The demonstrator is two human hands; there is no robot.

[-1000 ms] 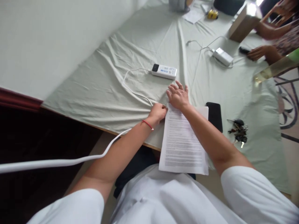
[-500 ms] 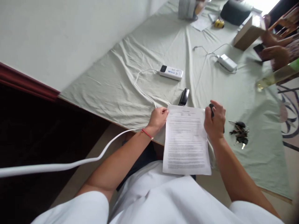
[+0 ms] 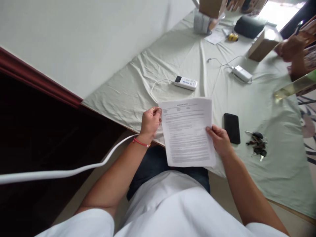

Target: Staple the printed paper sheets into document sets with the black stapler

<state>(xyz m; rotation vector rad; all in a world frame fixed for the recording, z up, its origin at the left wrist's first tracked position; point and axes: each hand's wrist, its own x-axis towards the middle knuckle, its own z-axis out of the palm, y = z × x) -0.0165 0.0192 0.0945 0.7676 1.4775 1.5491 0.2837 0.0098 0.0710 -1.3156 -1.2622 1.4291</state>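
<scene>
A printed white sheet of paper [image 3: 188, 135] hangs over the table's front edge, tilted toward me, with lines of text facing up. My left hand [image 3: 151, 121] pinches its upper left edge; a red string bracelet circles that wrist. On the right edge, about midway down, my right hand [image 3: 219, 138] grips the paper between thumb and fingers. Just right of that hand a black phone [image 3: 232, 128] lies flat on the cloth. Beyond the paper's top edge is a white power bank [image 3: 186, 83] with a cable.
Keys [image 3: 257, 143] lie on the green tablecloth [image 3: 276, 121] at right. Farther back are a white device [image 3: 242, 74], a cardboard box [image 3: 263, 46], a yellow object [image 3: 232, 37] and a dark case [image 3: 249, 26]. Another person's hand [image 3: 292, 47] shows at the right. A white cable [image 3: 74, 171] crosses the left.
The paper has moved up and left in view and now covers the small black object. My right hand has left the dark object it touched and grips the paper's edge; the phone is uncovered.
</scene>
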